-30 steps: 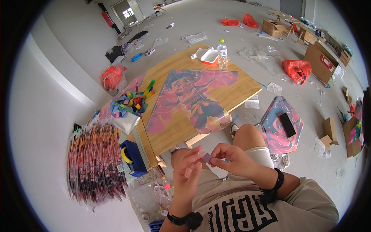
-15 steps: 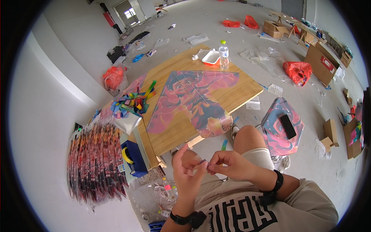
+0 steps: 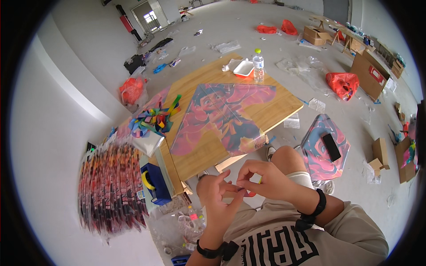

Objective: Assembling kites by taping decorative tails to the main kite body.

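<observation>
**Small piece pinched between 2 hands, over the lap**

Left hand (image 3: 217, 195) and right hand (image 3: 262, 179) meeting fingertip to fingertip, both pinching a small reddish piece (image 3: 249, 193), too small to identify. Just beyond, a low wooden table (image 3: 284, 108) bearing a printed kite (image 3: 222, 117), coloured ribbons (image 3: 153, 119), a water bottle (image 3: 258, 65).

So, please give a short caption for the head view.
Seated person's left hand and right hand pinch a small piece above a kite on a wooden table.
</observation>
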Motion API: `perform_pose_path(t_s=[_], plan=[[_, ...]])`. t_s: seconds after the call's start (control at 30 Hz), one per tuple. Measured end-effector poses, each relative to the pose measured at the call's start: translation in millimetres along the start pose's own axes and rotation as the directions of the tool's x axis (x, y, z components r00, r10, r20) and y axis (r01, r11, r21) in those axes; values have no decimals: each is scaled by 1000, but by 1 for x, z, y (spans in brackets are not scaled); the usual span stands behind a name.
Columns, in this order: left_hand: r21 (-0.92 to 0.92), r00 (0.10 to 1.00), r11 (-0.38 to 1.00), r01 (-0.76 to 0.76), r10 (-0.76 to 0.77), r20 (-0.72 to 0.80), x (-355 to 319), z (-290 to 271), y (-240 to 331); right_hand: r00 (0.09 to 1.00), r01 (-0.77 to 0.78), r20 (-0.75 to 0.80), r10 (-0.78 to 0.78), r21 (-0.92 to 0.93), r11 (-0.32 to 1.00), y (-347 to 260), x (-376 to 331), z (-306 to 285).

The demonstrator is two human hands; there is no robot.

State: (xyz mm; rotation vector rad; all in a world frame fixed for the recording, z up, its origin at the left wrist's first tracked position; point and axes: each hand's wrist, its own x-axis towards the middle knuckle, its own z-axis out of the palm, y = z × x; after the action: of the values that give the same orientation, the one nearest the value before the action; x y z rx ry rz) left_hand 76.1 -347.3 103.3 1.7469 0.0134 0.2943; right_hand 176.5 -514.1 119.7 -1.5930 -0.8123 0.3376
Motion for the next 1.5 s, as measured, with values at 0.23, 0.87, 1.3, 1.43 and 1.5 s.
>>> perform_pose_path(t_s=[0.23, 0.87, 1.3, 1.43, 1.5], plan=[[175, 996, 980, -91, 93, -7, 9, -10, 5, 995, -87, 56, 83, 72, 994, 2, 12, 6], [-604, 923, 751, 268, -380, -62, 15, -62, -213, 963, -260, 126, 240, 181, 948, 92, 194, 58], [-753, 491, 636, 169, -717, -495, 64, -67, -253, 980, -104, 168, 110, -42, 994, 236, 323, 153], [-679, 499, 705, 204, -672, -547, 61, -69, -280, 974, -83, 203, 101, -93, 992, 258, 335, 173], [-687, 496, 699, 196, -675, -546, 62, -70, -288, 977, -72, 198, 84, -70, 995, 264, 336, 179]])
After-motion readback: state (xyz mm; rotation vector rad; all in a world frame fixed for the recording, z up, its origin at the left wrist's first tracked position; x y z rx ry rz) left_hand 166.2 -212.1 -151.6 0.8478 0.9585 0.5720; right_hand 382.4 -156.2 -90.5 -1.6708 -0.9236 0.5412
